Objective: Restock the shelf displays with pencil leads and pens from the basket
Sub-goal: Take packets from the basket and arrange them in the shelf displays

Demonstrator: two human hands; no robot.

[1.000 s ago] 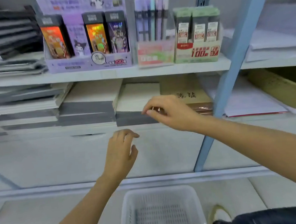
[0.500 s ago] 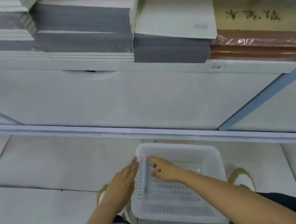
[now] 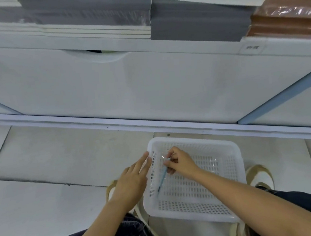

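Note:
A white perforated plastic basket (image 3: 235, 169) stands on the floor between my feet. Inside it, near the left wall, my right hand (image 3: 179, 162) pinches the upper end of a light blue pen (image 3: 162, 180), whose dark tip points down toward the basket's floor. My left hand (image 3: 133, 181) lies with straight fingers against the outside of the basket's left wall. The display boxes on the upper shelf are out of view.
Stacks of grey and white paper (image 3: 198, 20) and a brown wrapped pack (image 3: 284, 21) lie on the shelf above a white cabinet front (image 3: 128, 86). A blue shelf upright (image 3: 282, 98) slants at the right. Pale floor tiles (image 3: 51, 166) spread to the left.
My view dropped from the shelf displays to the floor basket. Both hands came down: the right reached into the basket and took hold of the blue pen, the left settled against the basket's side.

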